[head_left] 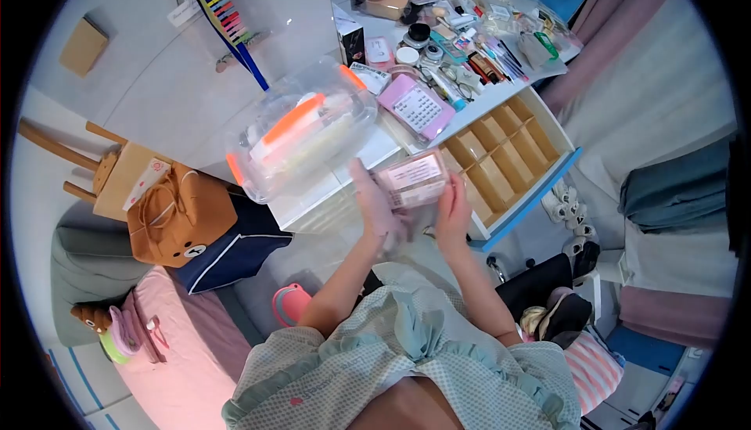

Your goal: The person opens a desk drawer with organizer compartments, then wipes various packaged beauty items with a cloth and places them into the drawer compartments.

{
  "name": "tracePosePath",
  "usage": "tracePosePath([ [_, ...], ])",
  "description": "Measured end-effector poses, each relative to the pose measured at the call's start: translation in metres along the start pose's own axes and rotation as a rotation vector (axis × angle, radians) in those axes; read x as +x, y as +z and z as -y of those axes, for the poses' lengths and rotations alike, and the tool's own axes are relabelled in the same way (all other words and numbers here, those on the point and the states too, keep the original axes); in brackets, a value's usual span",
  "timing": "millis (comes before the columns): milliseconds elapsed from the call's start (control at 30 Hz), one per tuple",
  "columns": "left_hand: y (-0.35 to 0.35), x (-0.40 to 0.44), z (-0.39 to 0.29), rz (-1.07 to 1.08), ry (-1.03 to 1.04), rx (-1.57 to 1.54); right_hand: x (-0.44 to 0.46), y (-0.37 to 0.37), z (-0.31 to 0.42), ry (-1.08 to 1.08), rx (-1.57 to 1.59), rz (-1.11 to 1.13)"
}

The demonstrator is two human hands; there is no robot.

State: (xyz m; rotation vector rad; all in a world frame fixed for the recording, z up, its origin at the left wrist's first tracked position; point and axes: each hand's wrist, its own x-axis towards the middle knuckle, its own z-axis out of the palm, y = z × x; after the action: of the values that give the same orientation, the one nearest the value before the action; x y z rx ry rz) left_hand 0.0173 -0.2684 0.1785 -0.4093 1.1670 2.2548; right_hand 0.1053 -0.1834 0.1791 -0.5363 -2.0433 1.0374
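Note:
A small flat pinkish box (411, 179) with a white printed label on its upper face is held in front of me, over the gap between the cabinet top and the open drawer. My right hand (454, 209) grips its right edge, fingers closed on it. Against the left side of the box is my left hand (374, 205), smeared by motion; whether its fingers close on the box I cannot make out. Just beyond, a purple case with a white gridded face (418, 107) lies at the desk's near edge.
To the right, a drawer (501, 230) with tan dividers is pulled out. A clear bin with orange latches (293, 121) stands on the white cabinet at left. Cosmetics and small items crowd the desk. A brown bear bag (184, 215) and pink bedding (184, 344) are at lower left.

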Motion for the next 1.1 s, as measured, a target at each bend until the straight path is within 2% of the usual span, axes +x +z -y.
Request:
tracePosePath([
  [33, -0.008, 0.011, 0.004, -0.009, 0.038, 0.002, -0.002, -0.002, 0.002, 0.009, 0.014, 0.051],
  [67, -0.018, 0.009, -0.007, 0.144, -0.143, 0.023, -0.004, -0.004, 0.005, 0.019, 0.030, 0.103],
  [100, -0.023, 0.020, 0.002, 0.080, -0.072, 0.055, -0.004, -0.005, 0.007, 0.029, 0.047, 0.155],
  [133, -0.031, 0.040, 0.018, 0.015, 0.000, 0.087, -0.004, -0.001, -0.001, -0.094, 0.073, 0.088],
  [167, -0.034, 0.052, 0.026, -0.051, 0.071, 0.121, -0.005, -0.002, -0.008, 0.028, 0.128, 0.132],
  [233, -0.021, 0.055, 0.023, -0.247, 0.432, 0.466, -0.010, -0.010, -0.020, 0.274, 0.235, 0.218],
  [267, -0.015, 0.056, 0.021, -0.344, 0.611, 0.639, -0.009, -0.016, -0.026, 0.292, 0.229, 0.240],
  [367, -0.004, 0.045, 0.009, -0.230, 0.491, 1.036, 0.002, -0.047, -0.070, 0.028, 0.101, 0.403],
  [467, 0.016, 0.044, 0.016, -0.200, 0.232, 1.216, 0.021, -0.074, -0.085, 0.298, 0.201, 0.461],
  [567, 0.053, 0.038, 0.027, -0.338, 0.119, 1.309, 0.033, -0.096, -0.119, 0.496, 0.398, 0.599],
  [667, 0.075, 0.039, 0.039, -0.237, 0.078, 1.486, 0.040, -0.114, -0.149, 0.659, 0.514, 0.668],
  [767, 0.082, 0.049, 0.068, -0.194, 0.246, 1.646, 0.042, -0.125, -0.169, 0.620, 0.488, 0.826],
  [867, 0.065, 0.073, 0.097, 0.061, 0.329, 1.903, 0.043, -0.133, -0.191, 0.891, 0.641, 0.758],
  [967, 0.096, 0.060, 0.097, 0.014, -0.007, 1.482, 0.044, -0.136, -0.210, 1.059, 0.689, 0.664],
  [1067, 0.065, 0.084, 0.142, 0.020, 0.257, 0.974, 0.046, -0.134, -0.219, 1.134, 0.697, 0.625],
  [1100, 0.060, 0.086, 0.150, -0.018, 0.156, 0.771, 0.045, -0.133, -0.222, 1.150, 0.699, 0.623],
])
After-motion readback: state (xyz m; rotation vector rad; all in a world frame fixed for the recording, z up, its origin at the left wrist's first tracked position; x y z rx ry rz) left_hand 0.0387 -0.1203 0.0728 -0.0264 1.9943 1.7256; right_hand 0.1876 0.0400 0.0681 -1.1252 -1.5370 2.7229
